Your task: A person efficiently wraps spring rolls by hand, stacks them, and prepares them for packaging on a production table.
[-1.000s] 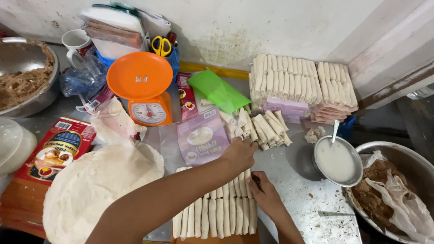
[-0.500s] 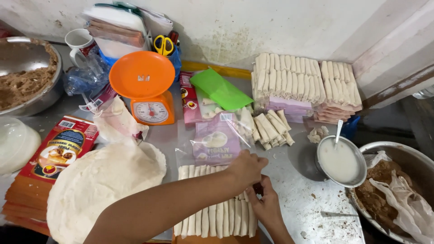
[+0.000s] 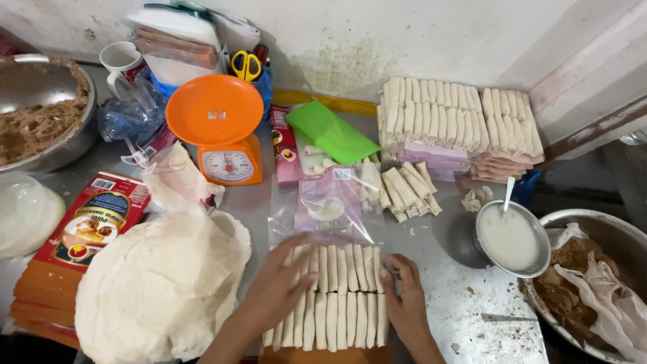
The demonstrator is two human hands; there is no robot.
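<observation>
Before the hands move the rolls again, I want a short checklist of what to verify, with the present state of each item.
1. Left hand lies flat on the left end of the rows of spring rolls: ok.
2. Right hand presses against the right end of the rows: ok.
3. Rolls lie side by side in two even rows: ok.
4. Clear plastic bag sits just behind the rows, within reach; whether its mouth is open: cannot tell.
5. Bowl of white paste with its spoon stands apart from the right hand: ok.
6. Stack of round wrappers lies beside the left forearm, apart from the rolls: ok.
</observation>
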